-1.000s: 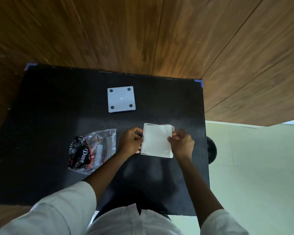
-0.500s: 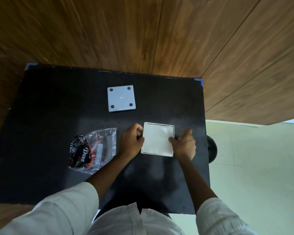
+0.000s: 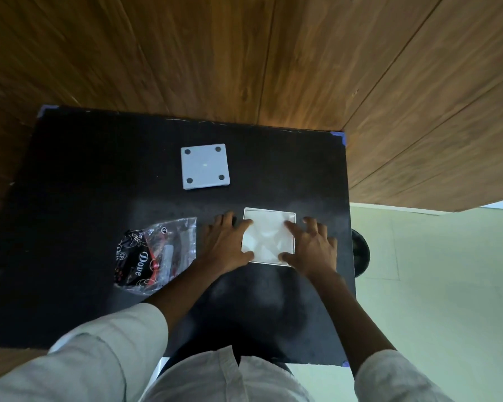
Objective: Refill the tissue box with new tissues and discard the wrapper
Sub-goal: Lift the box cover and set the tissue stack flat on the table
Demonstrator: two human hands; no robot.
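A white square tissue box (image 3: 269,212) stands on the black table (image 3: 70,175), right of centre, with a stack of white tissues (image 3: 269,237) lying in its open top. My left hand (image 3: 225,242) lies flat with spread fingers, its fingertips pressing the left side of the tissues. My right hand (image 3: 310,245) does the same on the right side. The box's grey-white lid or base (image 3: 205,166), with four dark round feet, lies apart further back. The clear plastic wrapper (image 3: 154,253) with black and red print lies crumpled to the left of my left hand.
Wood-panelled walls (image 3: 244,53) rise right behind the table and along its right side. A dark round object (image 3: 360,253) sits on the pale green floor (image 3: 433,285) just past the table's right edge. Blue tape marks the table's far corners.
The tissue stack was held between both hands over the box; now it lies in the box. Both hands have opened and moved onto the tissues, pressing down.
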